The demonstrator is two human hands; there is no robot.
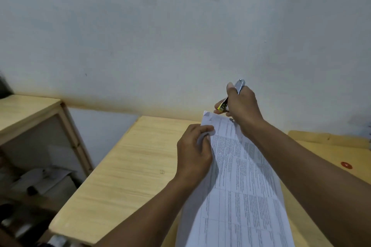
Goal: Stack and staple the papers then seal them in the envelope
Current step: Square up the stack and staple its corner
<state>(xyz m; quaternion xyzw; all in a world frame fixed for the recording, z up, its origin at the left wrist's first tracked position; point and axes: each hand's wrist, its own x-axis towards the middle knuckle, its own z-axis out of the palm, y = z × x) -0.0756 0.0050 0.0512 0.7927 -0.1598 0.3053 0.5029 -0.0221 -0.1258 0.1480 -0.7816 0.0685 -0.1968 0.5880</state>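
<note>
A stack of white papers [239, 186] printed with dense tables is held up over the wooden table [124, 170]. My left hand [193, 152] pinches the stack's left edge near the top corner. Above the far top corner, my right hand [241, 106] is closed around a metal stapler [230, 96] with a yellow front; its jaws sit at the papers' top edge. A yellow-brown envelope [329, 150] with a red round fastener [346, 165] lies on the table at the right, partly hidden by my right forearm.
A pale wall rises right behind the table. To the left stands a wooden shelf unit [30, 118] with papers and dark items inside. A small loose staple [162, 171] lies on the tabletop left of my left hand.
</note>
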